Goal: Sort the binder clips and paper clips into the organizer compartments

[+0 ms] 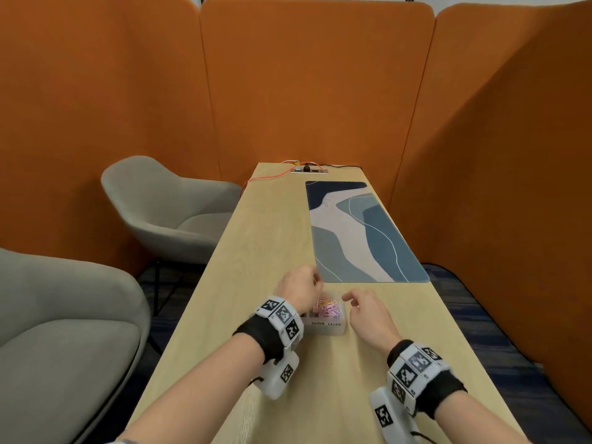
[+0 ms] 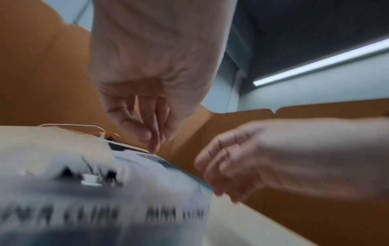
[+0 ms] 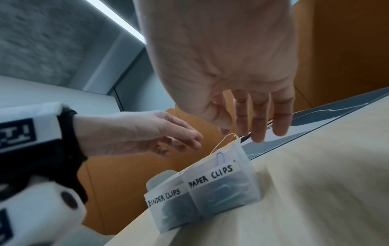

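Note:
A small translucent organizer (image 1: 326,326) stands on the wooden table (image 1: 256,251), just in front of the desk mat. Its right compartment, labelled PAPER CLIPS (image 3: 210,176), holds a heap of pink and yellow paper clips (image 1: 326,309). The left compartment is labelled BINDER CLIPS (image 3: 164,197), and my left wrist hides it in the head view. My left hand (image 1: 315,283) hovers over the organizer's far left side, fingers loosely curled downward, and I see nothing in it. My right hand (image 1: 349,299) hovers at the organizer's right with straight, relaxed fingers (image 3: 258,133) and holds nothing.
A blue and grey desk mat (image 1: 362,232) covers the far right half of the table. A socket panel with an orange cable (image 1: 309,169) sits at the far end. Two grey chairs (image 1: 166,213) stand on the left. Orange partitions enclose the booth.

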### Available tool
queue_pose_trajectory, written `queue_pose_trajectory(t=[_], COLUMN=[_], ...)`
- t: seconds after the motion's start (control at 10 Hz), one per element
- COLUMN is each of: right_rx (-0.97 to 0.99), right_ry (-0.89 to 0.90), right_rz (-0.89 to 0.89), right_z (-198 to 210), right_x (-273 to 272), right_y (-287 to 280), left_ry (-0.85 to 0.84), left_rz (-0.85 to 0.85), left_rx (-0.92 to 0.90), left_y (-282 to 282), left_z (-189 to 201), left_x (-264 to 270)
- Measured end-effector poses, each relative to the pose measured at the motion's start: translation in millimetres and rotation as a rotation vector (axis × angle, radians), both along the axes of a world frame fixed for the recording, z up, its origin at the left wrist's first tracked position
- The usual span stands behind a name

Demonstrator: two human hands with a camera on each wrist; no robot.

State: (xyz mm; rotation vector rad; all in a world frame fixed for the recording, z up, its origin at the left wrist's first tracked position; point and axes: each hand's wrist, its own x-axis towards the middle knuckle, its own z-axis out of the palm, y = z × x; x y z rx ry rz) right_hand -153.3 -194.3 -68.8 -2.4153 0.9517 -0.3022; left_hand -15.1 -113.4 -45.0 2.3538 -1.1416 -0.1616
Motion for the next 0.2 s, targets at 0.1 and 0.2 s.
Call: queue_pose_trajectory(t=[0.1, 0.2], right_rx=[-0.064, -0.159], right_ry=[-0.042, -0.06], right_rz=[0.042, 0.093], right_z=[25, 50], right_x=[1, -18], right_y=[2, 17], left_ry=[-0.003, -0.01], left_rz=[0.007, -0.038], left_rx=[-0.121, -0.169], left_y=[13, 48], left_z=[47, 79], left_x=[23, 32])
